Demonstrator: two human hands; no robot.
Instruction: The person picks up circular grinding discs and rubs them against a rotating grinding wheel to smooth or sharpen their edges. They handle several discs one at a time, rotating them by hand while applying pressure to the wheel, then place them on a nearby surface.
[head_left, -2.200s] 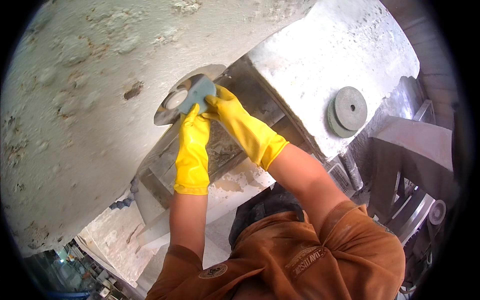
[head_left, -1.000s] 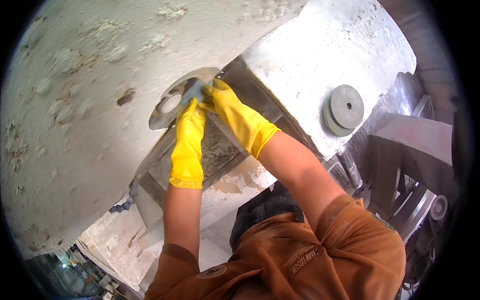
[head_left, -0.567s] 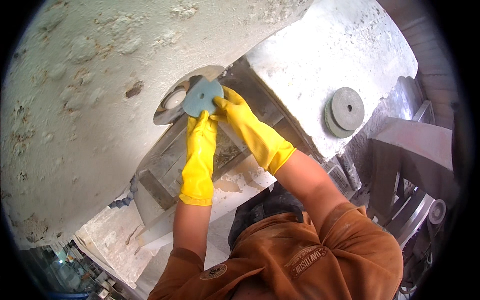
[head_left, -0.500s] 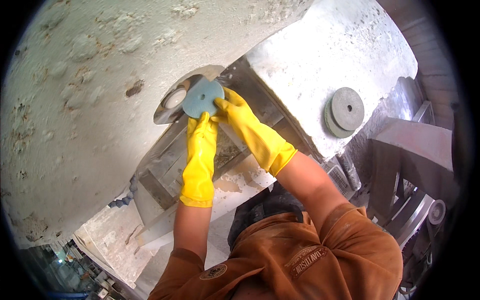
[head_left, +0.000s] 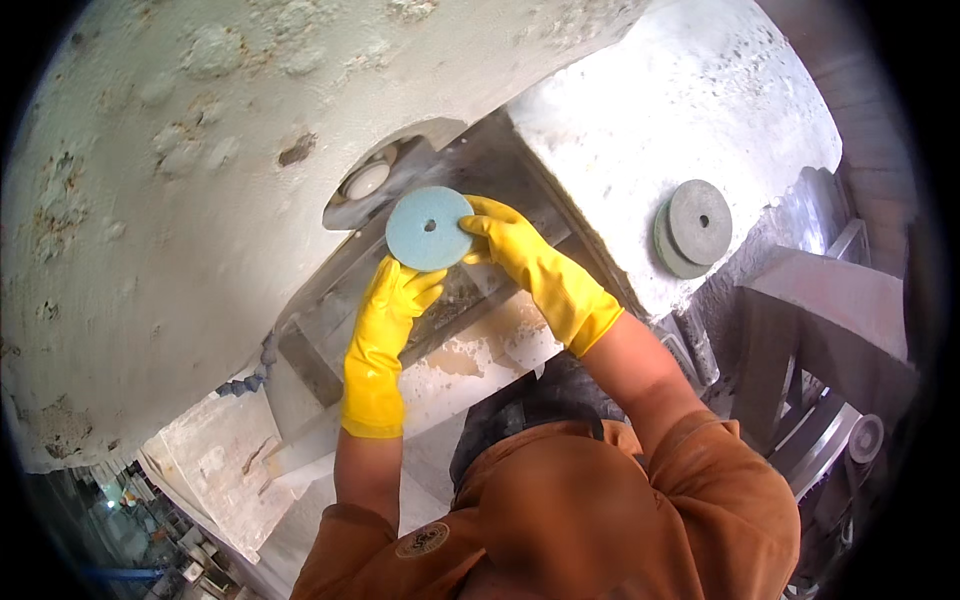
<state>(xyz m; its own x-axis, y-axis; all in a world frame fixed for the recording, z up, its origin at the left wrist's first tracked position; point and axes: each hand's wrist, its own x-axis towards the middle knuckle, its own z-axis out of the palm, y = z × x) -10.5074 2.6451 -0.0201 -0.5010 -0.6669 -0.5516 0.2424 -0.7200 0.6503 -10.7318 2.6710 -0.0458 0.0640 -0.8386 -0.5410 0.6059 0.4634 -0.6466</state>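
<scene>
A pale blue grinding wheel with a small hole in its middle is held up with its flat face toward me. My right hand, in a yellow rubber glove, pinches its right edge, thumb on the face and fingers behind. At the lower edge, my left hand, gloved the same way, grips the rim, with part of its fingers hidden behind the wheel. Just beyond it, a round white part shows inside the opening of a large whitish, crusted machine housing.
On the white block at the right lie two stacked round wheels, a grey one over a greenish one. Metal framing runs below my hands. Farther right stand a grey curved guard and a pulley.
The grinding wheel has come away from the housing's opening, toward me and slightly right, with both hands on it. More of the white part in the opening shows.
</scene>
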